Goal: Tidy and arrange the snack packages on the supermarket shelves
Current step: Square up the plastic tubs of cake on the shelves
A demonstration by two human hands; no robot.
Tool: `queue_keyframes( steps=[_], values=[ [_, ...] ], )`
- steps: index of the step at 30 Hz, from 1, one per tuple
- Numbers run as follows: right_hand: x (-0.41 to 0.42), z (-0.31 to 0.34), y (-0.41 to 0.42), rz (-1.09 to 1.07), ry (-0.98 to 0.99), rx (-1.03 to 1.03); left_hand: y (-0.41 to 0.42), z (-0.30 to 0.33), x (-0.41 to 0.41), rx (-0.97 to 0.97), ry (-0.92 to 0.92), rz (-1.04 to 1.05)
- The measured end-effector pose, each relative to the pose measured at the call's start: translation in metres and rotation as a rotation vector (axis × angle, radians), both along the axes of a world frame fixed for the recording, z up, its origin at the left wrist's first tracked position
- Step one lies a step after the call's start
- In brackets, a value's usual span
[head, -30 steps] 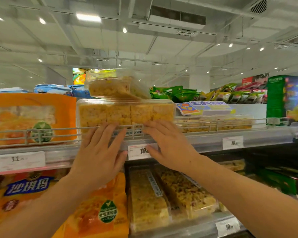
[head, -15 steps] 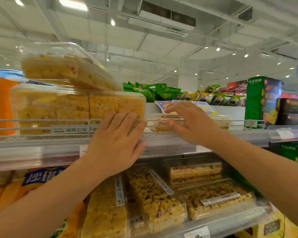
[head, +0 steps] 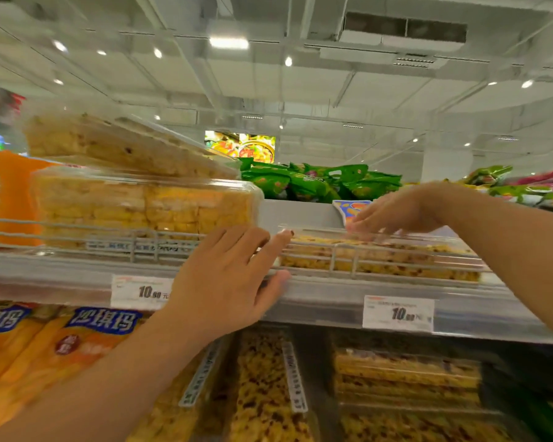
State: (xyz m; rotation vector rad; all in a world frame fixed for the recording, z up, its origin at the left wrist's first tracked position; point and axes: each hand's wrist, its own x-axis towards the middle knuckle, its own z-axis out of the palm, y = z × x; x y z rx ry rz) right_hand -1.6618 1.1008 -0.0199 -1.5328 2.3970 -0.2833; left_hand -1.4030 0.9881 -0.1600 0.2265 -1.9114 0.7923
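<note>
Clear plastic snack boxes sat on the upper shelf (head: 61, 275) behind a low wire rail (head: 134, 240). The big yellow box (head: 147, 208) stood at the left with a second box (head: 118, 145) tilted on top of it. A gap of bare shelf separated it from the flat box (head: 380, 256) lying to the right. The left hand (head: 224, 282) was spread flat, fingers straight, over the shelf's front edge at that gap, fingertips just beside the flat box's left end. The right hand (head: 396, 212) rested with loosely extended fingers on the flat box's lid, holding nothing. Green bags (head: 316, 183) were piled behind.
</note>
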Motion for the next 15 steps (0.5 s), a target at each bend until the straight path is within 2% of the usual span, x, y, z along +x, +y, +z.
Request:
queue_keyframes(
  steps=[2, 5, 9, 15],
  values=[
    [-0.001, 0.005, -0.003, 0.041, -0.032, 0.065, 0.002, 0.000, 0.001, -0.008, 0.005, -0.010],
    [0.004, 0.011, -0.005, 0.084, 0.028, 0.110, 0.004, 0.000, 0.001, -0.007, 0.007, -0.003],
    [0.012, 0.017, 0.000, 0.130, 0.205, -0.002, 0.005, 0.001, 0.001, 0.004, 0.001, 0.016],
    [0.028, 0.014, 0.011, 0.038, 0.549, -0.210, 0.006, 0.001, 0.002, 0.012, -0.008, 0.016]
  ],
)
